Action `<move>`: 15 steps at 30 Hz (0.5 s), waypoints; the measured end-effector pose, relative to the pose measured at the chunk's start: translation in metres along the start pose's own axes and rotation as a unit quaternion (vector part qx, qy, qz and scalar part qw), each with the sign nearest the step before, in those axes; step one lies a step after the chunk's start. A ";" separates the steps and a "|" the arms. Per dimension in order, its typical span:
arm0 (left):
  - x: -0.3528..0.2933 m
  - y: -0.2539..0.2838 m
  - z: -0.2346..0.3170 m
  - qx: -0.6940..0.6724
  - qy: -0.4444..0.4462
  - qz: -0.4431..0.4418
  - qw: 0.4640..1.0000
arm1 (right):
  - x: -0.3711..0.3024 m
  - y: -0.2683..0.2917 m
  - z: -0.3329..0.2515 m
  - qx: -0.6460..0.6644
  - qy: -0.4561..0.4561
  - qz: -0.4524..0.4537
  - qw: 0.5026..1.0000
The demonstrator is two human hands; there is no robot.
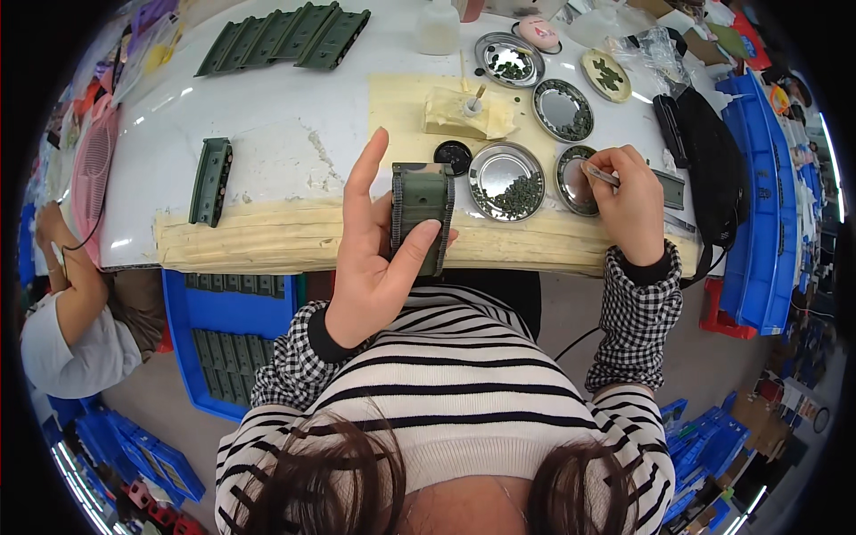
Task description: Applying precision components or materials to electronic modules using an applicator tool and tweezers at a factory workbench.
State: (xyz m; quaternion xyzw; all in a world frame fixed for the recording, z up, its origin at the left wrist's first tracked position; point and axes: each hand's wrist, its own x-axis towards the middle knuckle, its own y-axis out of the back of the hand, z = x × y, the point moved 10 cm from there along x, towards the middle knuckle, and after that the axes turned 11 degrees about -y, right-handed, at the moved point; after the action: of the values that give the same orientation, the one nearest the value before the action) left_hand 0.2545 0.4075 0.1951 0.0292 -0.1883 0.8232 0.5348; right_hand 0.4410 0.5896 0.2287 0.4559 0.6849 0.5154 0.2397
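My left hand (367, 283) grips a dark green moulded plastic part (419, 207) with ridged long sides, thumb across its near half and forefinger stretched away from it. The part is held in front of the table's near edge. My right hand (633, 209) pinches metal tweezers (600, 174), whose tip is over a small round metal dish (563, 187). Whether the tip grips anything is too small to tell. Left of that dish, a larger metal dish (481, 169) holds many tiny green pieces. A small black dish (453, 157) lies just beyond the plastic part.
A small white pot (471, 106) with a stick stands on a tape-covered block (446, 114). More dishes of green pieces (563, 111) are behind. Green parts (283, 36) line the far left; another (210, 181) lies nearer. A blue crate (183, 357) sits below, beside a seated person (80, 330).
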 end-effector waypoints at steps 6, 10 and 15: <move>-0.002 -0.004 -0.004 0.043 0.010 -0.073 0.996 | -0.002 -0.004 -0.014 -0.074 0.055 0.000 0.996; -0.003 -0.002 -0.007 0.019 0.035 -0.035 0.999 | -0.005 0.004 -0.015 -0.041 0.063 0.024 0.997; -0.003 0.002 -0.012 0.028 0.037 -0.051 0.998 | -0.008 0.010 -0.005 0.085 0.053 0.046 0.994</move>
State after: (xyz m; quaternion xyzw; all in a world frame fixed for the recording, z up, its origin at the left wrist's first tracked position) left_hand 0.2562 0.4084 0.1832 0.0230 -0.1438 0.8004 0.5815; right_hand 0.4444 0.5804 0.2391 0.4781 0.7157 0.4895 0.1397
